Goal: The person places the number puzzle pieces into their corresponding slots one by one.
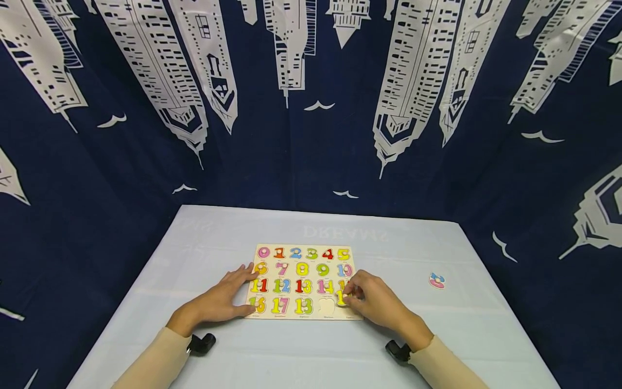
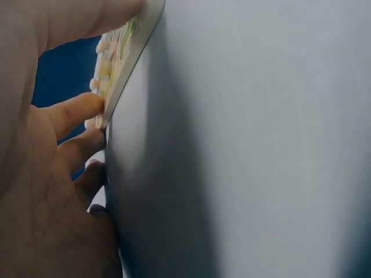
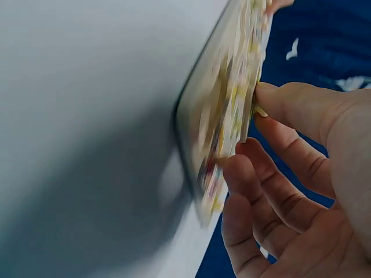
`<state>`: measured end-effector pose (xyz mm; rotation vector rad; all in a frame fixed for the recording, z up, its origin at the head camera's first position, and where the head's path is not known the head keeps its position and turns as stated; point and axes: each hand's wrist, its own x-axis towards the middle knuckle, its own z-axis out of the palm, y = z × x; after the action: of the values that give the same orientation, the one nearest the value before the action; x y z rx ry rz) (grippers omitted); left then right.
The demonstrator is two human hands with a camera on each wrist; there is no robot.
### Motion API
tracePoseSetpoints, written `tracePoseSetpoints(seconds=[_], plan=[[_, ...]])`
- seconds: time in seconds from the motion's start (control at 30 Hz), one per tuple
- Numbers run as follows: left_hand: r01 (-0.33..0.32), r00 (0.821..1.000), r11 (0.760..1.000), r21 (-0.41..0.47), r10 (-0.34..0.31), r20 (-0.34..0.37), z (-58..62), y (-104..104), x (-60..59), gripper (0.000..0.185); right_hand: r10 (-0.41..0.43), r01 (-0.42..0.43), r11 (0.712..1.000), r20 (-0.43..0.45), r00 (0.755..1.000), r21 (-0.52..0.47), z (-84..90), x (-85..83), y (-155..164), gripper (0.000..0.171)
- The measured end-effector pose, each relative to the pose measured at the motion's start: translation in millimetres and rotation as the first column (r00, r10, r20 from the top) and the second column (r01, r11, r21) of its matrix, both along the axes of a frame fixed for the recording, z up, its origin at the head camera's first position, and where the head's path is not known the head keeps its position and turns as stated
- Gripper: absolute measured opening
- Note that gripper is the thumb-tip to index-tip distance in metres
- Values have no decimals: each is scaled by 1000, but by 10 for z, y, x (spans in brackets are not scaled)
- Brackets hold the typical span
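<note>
A wooden number puzzle board [image 1: 303,316] lies on the white table, with colourful knobbed number pieces set in rows. My left hand [image 1: 218,297] rests at the board's left edge, fingers spread, thumb by the lower corner; in the left wrist view the fingertips touch the board's edge. Over the lower right of the board, my right hand [image 1: 376,300] pinches a yellow number piece [image 1: 341,299] by its knob between thumb and index finger. The fingers partly cover its digits. Just left of that piece is a bare number-shaped recess [image 1: 326,308] in the bottom row.
A loose pink and blue number piece [image 1: 437,280] lies on the white table [image 1: 486,335] to the right of the board. Behind the table hangs a dark blue cloth [image 1: 291,162] with white building prints. A black wrist camera [image 1: 201,344] sits under the left wrist.
</note>
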<state>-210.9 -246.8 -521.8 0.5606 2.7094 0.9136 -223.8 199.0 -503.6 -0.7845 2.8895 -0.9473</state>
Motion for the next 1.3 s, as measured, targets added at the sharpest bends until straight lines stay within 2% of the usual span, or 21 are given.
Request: tracePoseSetpoints(seconds=[0.37, 0.83, 1.07, 1.3], plan=[[-14, 1000, 1000, -1, 14, 6, -8, 1, 0, 92, 75, -74, 996, -37, 996, 43, -60, 105, -359, 13], [-19, 1000, 1000, -9, 19, 9, 6, -3, -3, 93, 59, -56, 997, -45, 997, 56, -101, 109, -424, 13], [-14, 1000, 1000, -3, 14, 11, -5, -6, -5, 92, -8, 9, 1000, -28, 1000, 26, -111, 73, -263, 14], [0, 1000, 1000, -2, 0, -1, -23, -12, -6, 92, -122, 124, 992, -65, 990, 16, -89, -23, 125, 15]])
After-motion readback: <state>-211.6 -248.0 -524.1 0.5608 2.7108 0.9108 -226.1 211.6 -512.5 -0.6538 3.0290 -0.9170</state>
